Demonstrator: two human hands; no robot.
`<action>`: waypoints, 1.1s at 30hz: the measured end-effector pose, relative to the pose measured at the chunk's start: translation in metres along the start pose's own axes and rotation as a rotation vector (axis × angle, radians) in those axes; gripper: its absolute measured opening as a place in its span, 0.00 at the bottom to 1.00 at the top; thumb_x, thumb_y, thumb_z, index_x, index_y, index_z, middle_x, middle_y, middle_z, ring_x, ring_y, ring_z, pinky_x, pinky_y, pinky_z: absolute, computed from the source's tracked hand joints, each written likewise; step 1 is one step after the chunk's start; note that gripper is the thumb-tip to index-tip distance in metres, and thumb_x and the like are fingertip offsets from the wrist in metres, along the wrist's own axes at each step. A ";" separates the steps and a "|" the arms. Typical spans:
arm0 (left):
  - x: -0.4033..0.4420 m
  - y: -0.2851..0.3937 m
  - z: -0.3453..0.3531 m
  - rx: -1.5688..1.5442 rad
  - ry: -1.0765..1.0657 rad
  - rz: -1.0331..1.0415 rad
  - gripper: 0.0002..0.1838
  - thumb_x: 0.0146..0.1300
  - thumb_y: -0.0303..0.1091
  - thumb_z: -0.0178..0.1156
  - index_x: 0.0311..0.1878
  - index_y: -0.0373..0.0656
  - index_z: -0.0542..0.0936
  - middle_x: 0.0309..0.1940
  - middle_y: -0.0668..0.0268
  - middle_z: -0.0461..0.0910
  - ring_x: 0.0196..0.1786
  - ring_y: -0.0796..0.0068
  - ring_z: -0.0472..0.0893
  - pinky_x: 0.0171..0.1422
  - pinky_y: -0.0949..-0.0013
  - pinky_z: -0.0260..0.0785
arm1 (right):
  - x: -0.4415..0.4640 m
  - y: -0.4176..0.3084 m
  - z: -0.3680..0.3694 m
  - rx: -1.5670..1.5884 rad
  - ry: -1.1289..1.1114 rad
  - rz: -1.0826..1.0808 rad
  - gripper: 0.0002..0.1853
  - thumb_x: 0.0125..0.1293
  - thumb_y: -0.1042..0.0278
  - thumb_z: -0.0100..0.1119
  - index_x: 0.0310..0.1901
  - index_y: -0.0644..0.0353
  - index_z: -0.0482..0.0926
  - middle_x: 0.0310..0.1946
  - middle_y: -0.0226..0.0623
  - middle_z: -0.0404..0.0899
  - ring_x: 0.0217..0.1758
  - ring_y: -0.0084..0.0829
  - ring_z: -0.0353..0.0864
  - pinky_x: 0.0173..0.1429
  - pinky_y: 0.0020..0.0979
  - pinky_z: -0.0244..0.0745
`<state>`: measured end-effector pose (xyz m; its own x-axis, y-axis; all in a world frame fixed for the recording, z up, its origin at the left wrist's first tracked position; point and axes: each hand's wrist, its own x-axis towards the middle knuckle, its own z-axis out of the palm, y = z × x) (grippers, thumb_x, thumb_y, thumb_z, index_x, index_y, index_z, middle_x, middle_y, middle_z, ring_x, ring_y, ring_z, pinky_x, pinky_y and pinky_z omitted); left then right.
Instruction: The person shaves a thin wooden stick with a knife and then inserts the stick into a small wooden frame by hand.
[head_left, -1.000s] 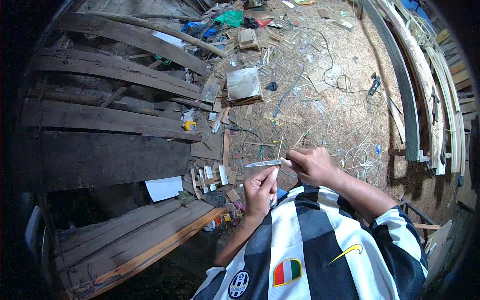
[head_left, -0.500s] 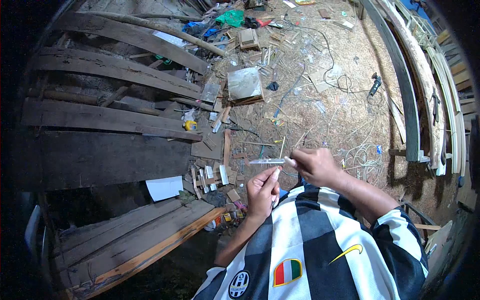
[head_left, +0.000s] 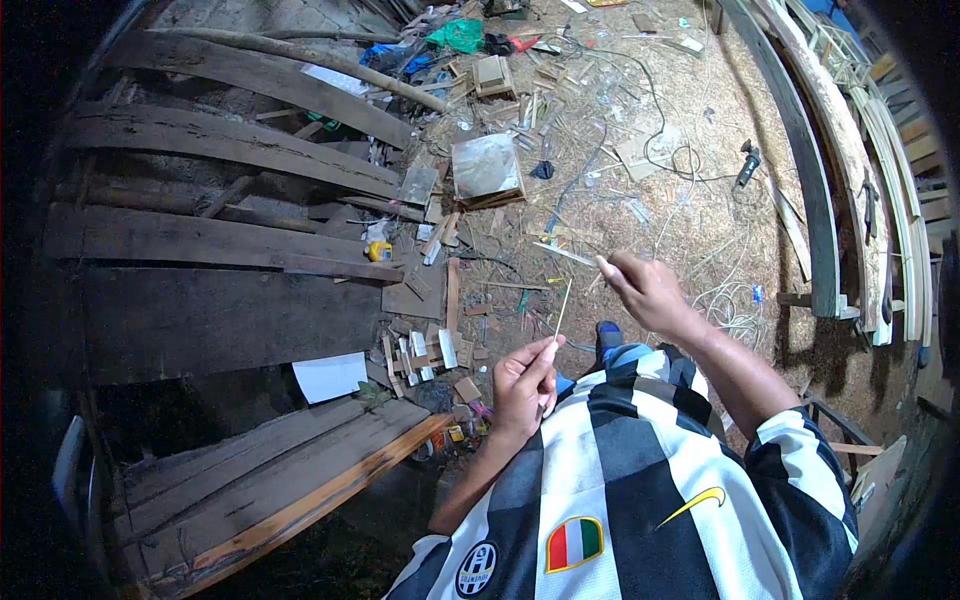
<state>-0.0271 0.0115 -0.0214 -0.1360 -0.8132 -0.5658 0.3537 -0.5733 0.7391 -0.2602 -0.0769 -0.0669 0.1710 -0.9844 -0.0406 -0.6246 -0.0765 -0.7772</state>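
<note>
The knife [head_left: 567,253] points away from the right hand [head_left: 645,292], its blade apart from the thin stick [head_left: 564,309], with open air between them. The littered floor [head_left: 690,240] lies below both; planks [head_left: 230,245] edge it on the left and a long beam [head_left: 800,130] on the right. The right hand's fingers are clamped on the knife, forearm slanting in. The left hand [head_left: 523,385], lower and nearer the shirt [head_left: 620,480], pinches the upright-leaning stick between thumb and fingers.

Shirt [head_left: 640,480] — black-and-white checks, short-sleeved
</note>
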 end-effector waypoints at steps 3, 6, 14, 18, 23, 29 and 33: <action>0.002 0.004 -0.001 -0.093 -0.082 -0.068 0.13 0.73 0.33 0.59 0.55 0.36 0.82 0.19 0.72 0.74 0.13 0.88 0.65 0.15 0.81 0.58 | 0.002 0.004 0.033 0.677 -0.060 0.036 0.20 0.74 0.48 0.59 0.39 0.61 0.79 0.17 0.25 0.69 0.21 0.22 0.68 0.27 0.32 0.63; 0.002 0.005 -0.004 -0.128 -0.148 -0.132 0.14 0.74 0.33 0.59 0.55 0.34 0.81 0.18 0.72 0.74 0.13 0.87 0.65 0.15 0.80 0.59 | 0.005 -0.021 0.024 0.796 -0.200 0.161 0.18 0.73 0.53 0.63 0.35 0.61 0.78 0.21 0.19 0.65 0.26 0.15 0.60 0.28 0.25 0.55; 0.011 0.014 -0.006 0.394 -0.009 0.159 0.12 0.70 0.33 0.65 0.50 0.36 0.86 0.19 0.76 0.75 0.15 0.90 0.65 0.17 0.81 0.53 | 0.019 -0.044 0.022 1.075 -0.381 0.405 0.18 0.74 0.53 0.62 0.35 0.63 0.80 0.24 0.21 0.72 0.25 0.17 0.63 0.29 0.26 0.58; 0.013 0.027 -0.019 0.465 0.010 0.164 0.11 0.69 0.33 0.66 0.49 0.37 0.87 0.20 0.78 0.75 0.19 0.91 0.68 0.23 0.82 0.56 | 0.028 -0.052 0.033 0.974 -0.373 0.404 0.19 0.74 0.51 0.61 0.34 0.60 0.79 0.23 0.27 0.74 0.25 0.18 0.67 0.30 0.28 0.62; 0.017 0.038 -0.038 0.288 0.066 0.194 0.09 0.69 0.28 0.64 0.46 0.34 0.86 0.14 0.77 0.71 0.13 0.90 0.63 0.15 0.81 0.51 | 0.011 -0.084 0.034 0.121 0.036 -0.110 0.14 0.75 0.52 0.55 0.47 0.54 0.76 0.24 0.44 0.80 0.26 0.43 0.84 0.28 0.41 0.73; 0.015 0.062 -0.070 0.212 0.008 0.143 0.09 0.70 0.31 0.64 0.46 0.35 0.87 0.17 0.77 0.74 0.15 0.92 0.64 0.19 0.80 0.53 | 0.003 -0.113 0.062 0.019 0.137 -0.126 0.12 0.74 0.58 0.56 0.47 0.57 0.74 0.22 0.43 0.77 0.26 0.48 0.81 0.28 0.44 0.71; 0.017 0.080 -0.104 0.147 -0.011 0.142 0.09 0.70 0.31 0.63 0.45 0.35 0.87 0.15 0.77 0.72 0.15 0.91 0.64 0.19 0.80 0.52 | 0.001 -0.131 0.085 -0.069 0.069 -0.294 0.11 0.70 0.57 0.61 0.43 0.54 0.76 0.27 0.40 0.81 0.27 0.47 0.84 0.27 0.45 0.75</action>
<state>0.0954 -0.0382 -0.0102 -0.1053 -0.8873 -0.4489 0.2312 -0.4609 0.8568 -0.1137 -0.0548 -0.0185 0.3017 -0.9267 0.2240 -0.6069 -0.3678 -0.7045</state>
